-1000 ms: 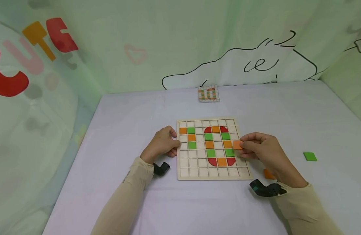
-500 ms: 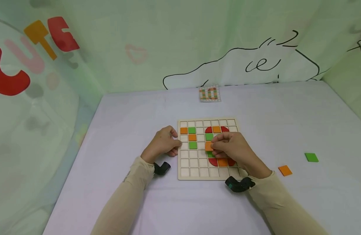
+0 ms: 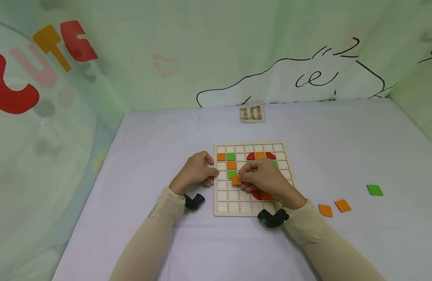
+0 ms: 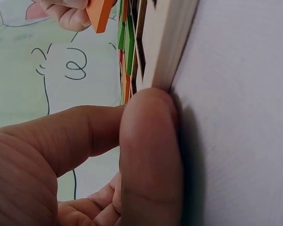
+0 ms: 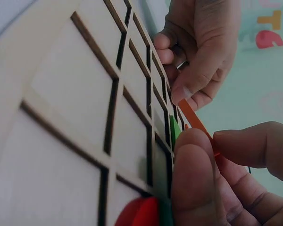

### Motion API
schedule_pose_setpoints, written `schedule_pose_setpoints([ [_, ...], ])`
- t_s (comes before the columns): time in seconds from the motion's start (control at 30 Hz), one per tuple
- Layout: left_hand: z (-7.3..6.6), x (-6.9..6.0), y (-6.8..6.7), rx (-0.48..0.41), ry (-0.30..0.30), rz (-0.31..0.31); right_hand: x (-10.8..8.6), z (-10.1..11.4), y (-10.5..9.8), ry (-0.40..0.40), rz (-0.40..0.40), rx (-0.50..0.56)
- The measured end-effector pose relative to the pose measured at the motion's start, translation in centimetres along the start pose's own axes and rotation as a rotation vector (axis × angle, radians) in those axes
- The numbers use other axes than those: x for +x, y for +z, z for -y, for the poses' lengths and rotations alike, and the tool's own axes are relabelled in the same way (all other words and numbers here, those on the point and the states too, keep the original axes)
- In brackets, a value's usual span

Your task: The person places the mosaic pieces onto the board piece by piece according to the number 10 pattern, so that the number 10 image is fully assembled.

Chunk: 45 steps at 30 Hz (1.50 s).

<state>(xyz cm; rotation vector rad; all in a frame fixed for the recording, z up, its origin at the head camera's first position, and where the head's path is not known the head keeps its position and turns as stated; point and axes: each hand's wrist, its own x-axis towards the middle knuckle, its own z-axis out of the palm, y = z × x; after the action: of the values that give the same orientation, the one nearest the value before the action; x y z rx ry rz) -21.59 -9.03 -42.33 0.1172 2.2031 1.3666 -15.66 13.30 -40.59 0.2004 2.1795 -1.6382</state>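
Observation:
In the head view my right hand (image 3: 263,177) pinches an orange square tile (image 3: 236,180) between thumb and fingertips. The tile is tilted over the left part of the wooden grid board (image 3: 233,208), just below a green tile (image 3: 231,174) set in the grid. The right wrist view has the pinched orange tile (image 5: 195,120) edge-on. My left hand (image 3: 196,169) holds the board's left edge, its thumb (image 4: 151,136) against the side in the left wrist view. Red, orange and green tiles form a ring at the board's right, partly hidden by my right hand.
Two orange tiles (image 3: 325,210) and a green tile (image 3: 375,190) lie loose on the white cloth to the right. Behind the board, a small card (image 3: 252,112) with a coloured grid pattern lies near the back curtain. Dark wrist cameras (image 3: 273,218) hang below both wrists.
My right hand has carried the orange tile leftward from the board's right edge across the ring of tiles. The loose orange tiles have come into sight. My left hand stays at the edge.

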Motion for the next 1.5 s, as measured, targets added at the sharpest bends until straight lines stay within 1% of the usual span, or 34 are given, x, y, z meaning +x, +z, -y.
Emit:
schedule_pose_setpoints([
  [0.23, -0.1, -0.1, 0.0, -0.011, 0.003, 0.005, 0.1, 0.3, 0.6, -0.019, 0.026, -0.008],
  [0.63, 0.1, 0.1, 0.0, -0.016, 0.009, 0.001, 0.2, -0.1, 1.1, -0.055, 0.02, -0.055],
  [1.13, -0.2, -0.1, 0.0, -0.004, 0.01, -0.006, -0.1, -0.2, 1.1, -0.098, 0.019, -0.092],
  [1.33, -0.1, 0.0, 0.0, -0.004, -0.002, -0.004, -0.4, -0.4, 0.5, -0.134, 0.044, -0.05],
  [1.43, -0.1, 0.0, 0.0, -0.006, -0.004, -0.003, -1.2, -0.5, -0.6, -0.144, 0.025, -0.033],
  [1.5, -0.1, -0.1, 0.0, -0.006, -0.003, -0.003, -2.0, -0.5, -1.6, -0.152, -0.006, -0.043],
])
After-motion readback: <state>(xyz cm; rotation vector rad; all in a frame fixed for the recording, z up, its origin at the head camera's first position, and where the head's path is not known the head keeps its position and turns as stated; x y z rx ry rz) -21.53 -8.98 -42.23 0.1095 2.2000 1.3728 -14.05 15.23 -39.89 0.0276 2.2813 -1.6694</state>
